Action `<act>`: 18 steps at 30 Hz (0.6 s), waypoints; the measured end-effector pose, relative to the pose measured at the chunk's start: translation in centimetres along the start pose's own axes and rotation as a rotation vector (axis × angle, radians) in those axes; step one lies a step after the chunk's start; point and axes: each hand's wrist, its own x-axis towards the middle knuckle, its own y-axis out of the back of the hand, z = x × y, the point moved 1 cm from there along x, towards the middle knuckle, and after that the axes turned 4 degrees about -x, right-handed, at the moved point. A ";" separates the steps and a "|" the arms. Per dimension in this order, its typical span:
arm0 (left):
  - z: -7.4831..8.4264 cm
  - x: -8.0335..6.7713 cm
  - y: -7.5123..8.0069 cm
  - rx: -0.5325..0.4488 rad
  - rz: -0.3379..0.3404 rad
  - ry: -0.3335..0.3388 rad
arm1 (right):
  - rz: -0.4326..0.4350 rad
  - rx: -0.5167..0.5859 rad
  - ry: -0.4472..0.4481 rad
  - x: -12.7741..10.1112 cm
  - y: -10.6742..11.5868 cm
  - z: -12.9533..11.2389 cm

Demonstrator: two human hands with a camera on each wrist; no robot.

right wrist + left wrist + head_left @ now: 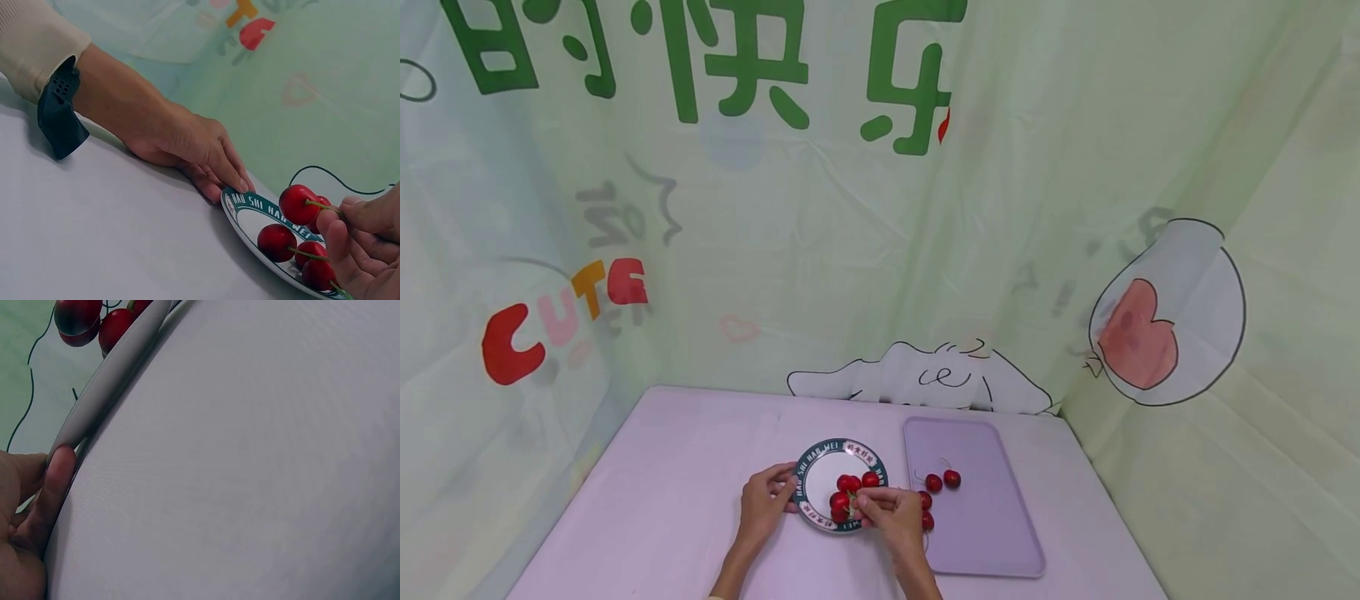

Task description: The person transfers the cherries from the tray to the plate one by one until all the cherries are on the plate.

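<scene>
A round white plate with a dark green lettered rim (811, 461) stands on the table. My left hand (766, 500) pinches its left edge between thumb and fingers; the left wrist view shows a fingertip (60, 469) under the rim. My right hand (891, 517) is over the plate's front right part. Between thumb and finger it pinches the green stem of a red cherry (299, 204), raised above the plate, with a second cherry (323, 214) close behind it. Several other cherries (277, 242) lie on the plate, partly hidden by the right hand in the head view.
A light purple tray (981, 533) lies right of the plate, with several stemmed cherries (952, 478) toward its left side. The right forearm overlaps the tray's near left edge. A printed curtain (820, 275) hangs behind the pale table (640, 500).
</scene>
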 end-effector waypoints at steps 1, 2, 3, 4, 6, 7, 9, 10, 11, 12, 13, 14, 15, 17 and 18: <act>0.0 0.0 0.0 0.001 -0.002 0.002 | -0.001 0.001 -0.001 0.0 -0.1 0.0; 0.1 -0.1 0.0 0.003 -0.004 -0.003 | -0.003 0.002 -0.001 0.0 -0.1 0.0; 0.1 -0.1 0.0 0.005 -0.005 -0.006 | -0.005 0.003 -0.001 -0.1 -0.2 0.0; 0.1 -0.1 0.0 0.006 -0.006 -0.008 | -0.005 0.003 -0.001 -0.1 -0.3 -0.1; 0.2 -0.1 0.0 0.005 -0.007 -0.009 | -0.007 0.002 -0.006 -0.1 -0.4 -0.3; 0.2 -0.1 0.0 0.005 -0.008 -0.010 | -0.008 0.001 -0.011 -0.1 -0.4 -0.3; 0.2 0.0 0.0 0.003 -0.010 -0.002 | -0.005 -0.005 -0.015 -0.1 -0.5 -0.5; 0.2 0.0 0.0 0.005 -0.010 0.000 | -0.004 -0.008 -0.017 -0.1 -0.6 -0.6; 0.2 0.0 0.0 0.009 -0.010 0.000 | -0.005 -0.009 -0.020 -0.2 -0.6 -0.6; 0.2 -0.1 0.0 0.012 -0.010 -0.001 | -0.007 -0.011 -0.020 -0.2 -0.6 -0.7; 0.2 -0.1 0.0 0.014 -0.009 -0.003 | -0.009 -0.012 -0.020 -0.3 -0.7 -0.7; 0.2 -0.1 0.0 0.016 -0.009 -0.007 | -0.010 -0.013 -0.019 -0.3 -0.7 -0.8; 0.2 -0.1 0.0 0.016 -0.008 -0.008 | -0.013 -0.015 -0.018 -0.4 -0.7 -0.9; 0.3 -0.1 0.1 0.016 -0.008 -0.009 | -0.019 -0.016 -0.020 -0.4 -0.8 -0.9; 0.3 -0.1 0.1 0.015 -0.007 -0.010 | -0.022 -0.016 -0.018 -0.5 -0.9 -1.0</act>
